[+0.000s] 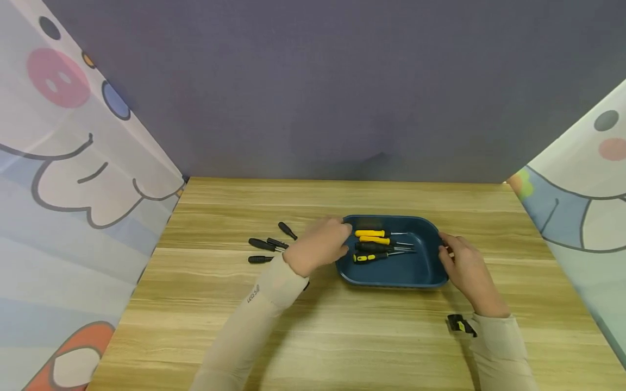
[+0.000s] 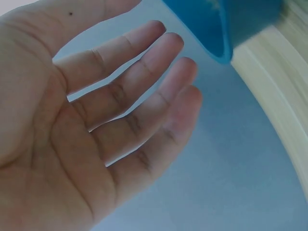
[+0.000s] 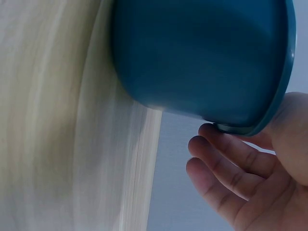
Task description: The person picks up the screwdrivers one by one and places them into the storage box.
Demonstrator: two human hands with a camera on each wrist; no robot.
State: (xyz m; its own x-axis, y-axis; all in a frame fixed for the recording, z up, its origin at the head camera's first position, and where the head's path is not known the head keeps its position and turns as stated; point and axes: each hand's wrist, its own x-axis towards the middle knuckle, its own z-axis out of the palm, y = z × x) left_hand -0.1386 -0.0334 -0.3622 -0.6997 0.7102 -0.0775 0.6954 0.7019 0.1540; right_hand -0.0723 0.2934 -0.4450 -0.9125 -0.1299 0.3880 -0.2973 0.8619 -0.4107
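A dark blue plastic tray (image 1: 391, 284) sits on the wooden table, holding several screwdrivers. Two have yellow handles, a black screwdriver (image 1: 374, 247) lies below them, and a black-and-yellow screwdriver (image 1: 370, 257) is nearest the front. At the tray's left end is my left hand (image 1: 318, 247), slightly blurred; its fingers are spread and nearly straight in the left wrist view, with no object in the palm. My right hand (image 1: 464, 269) holds the tray's right rim. In the right wrist view its fingertips (image 3: 208, 129) meet the rim's underside, while the thumb is mostly hidden behind the tray.
Several black-handled tools, among them one black handle (image 1: 261, 244), lie on the table left of the tray, partly covered by my left arm. A small black and yellow-green item (image 1: 459, 324) is beside my right cuff. A grey wall (image 1: 342, 98) rises behind the table.
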